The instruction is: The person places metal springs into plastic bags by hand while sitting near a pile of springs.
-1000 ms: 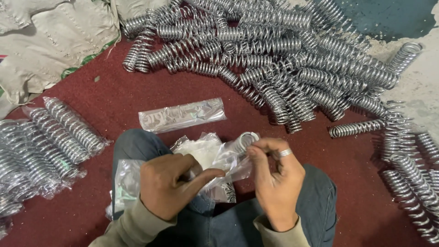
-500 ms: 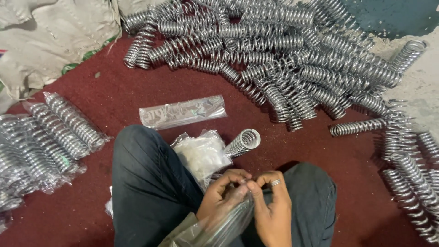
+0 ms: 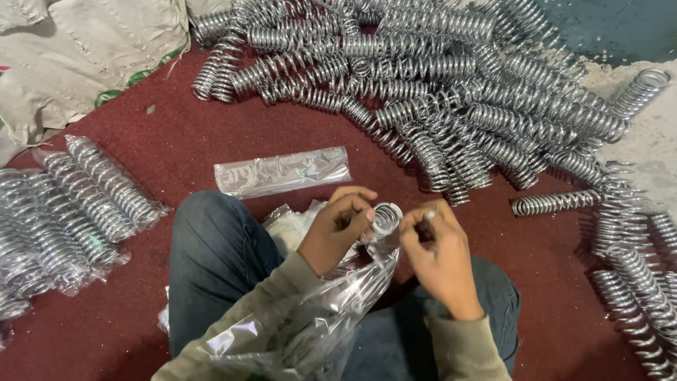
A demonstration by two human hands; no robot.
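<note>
My left hand [image 3: 337,229] and my right hand [image 3: 438,250] meet over my lap and pinch the mouth of a clear plastic sleeve [image 3: 310,317]. A shiny metal coil spring [image 3: 386,217] sits inside the sleeve, its round end showing between my fingers. The sleeve trails down across my left forearm. A small stack of empty clear sleeves [image 3: 293,224] lies on my left knee, partly hidden by my left hand.
A big heap of bare coil springs [image 3: 437,92] covers the red carpet [image 3: 176,134] ahead and runs down the right side. One flat empty sleeve [image 3: 282,171] lies in front of my knee. Bagged springs [image 3: 70,204] lie in a row at left. Sacking [image 3: 77,49] is at top left.
The spring that lay on my lap is now inside the sleeve. My hands have come together, dropped low, then risen to the spring's end, holding the sleeve's mouth.
</note>
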